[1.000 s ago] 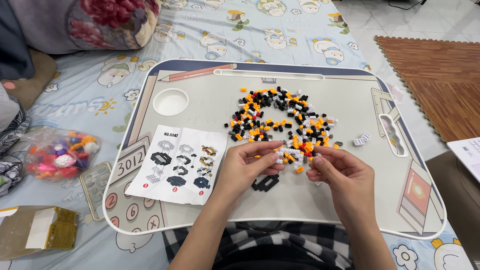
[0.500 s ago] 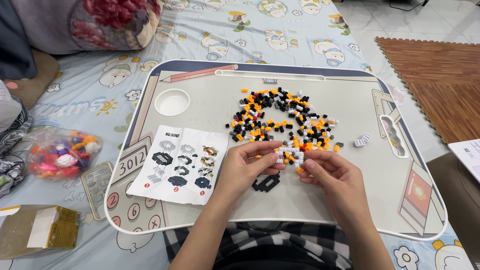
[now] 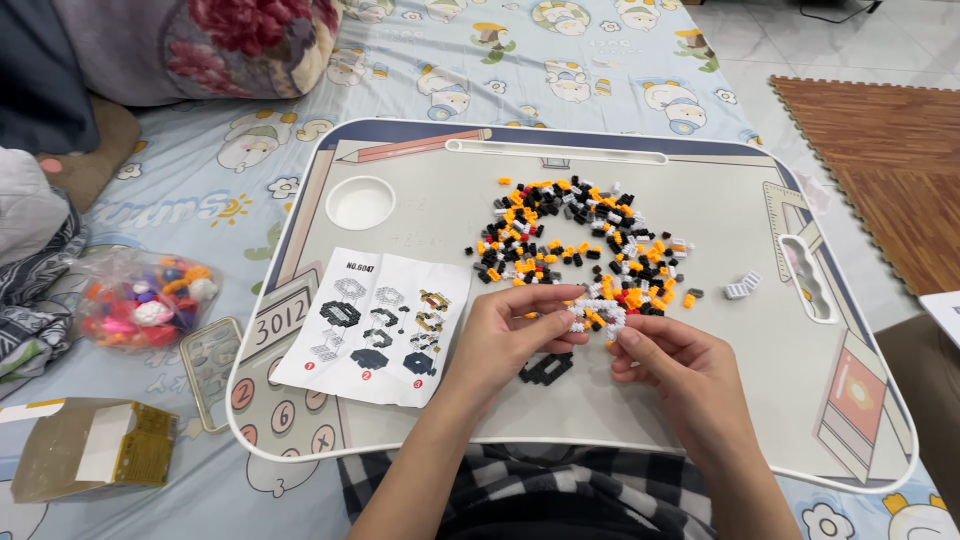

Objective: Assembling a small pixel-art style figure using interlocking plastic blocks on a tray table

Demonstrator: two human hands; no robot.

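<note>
Fingers (image 3: 560, 300) of our left hand (image 3: 505, 340) and right hand (image 3: 680, 365) pinch a small brick piece (image 3: 598, 315); loose bricks (image 3: 575, 235) lie at twelve o'clock, a black piece (image 3: 546, 369) at six.

Lap tray (image 3: 420, 190) is the reference here: left of it there's a clear bag of colourful bits (image 3: 140, 300), with a clear plastic case (image 3: 208, 372) touching the tray's left edge and an open cardboard box (image 3: 90, 450) further down on the cartoon bedsheet (image 3: 480, 70). A floral pillow (image 3: 220, 45) sits beyond its far-left corner, and a brown foam mat (image 3: 890, 160) lies off to its right.
</note>
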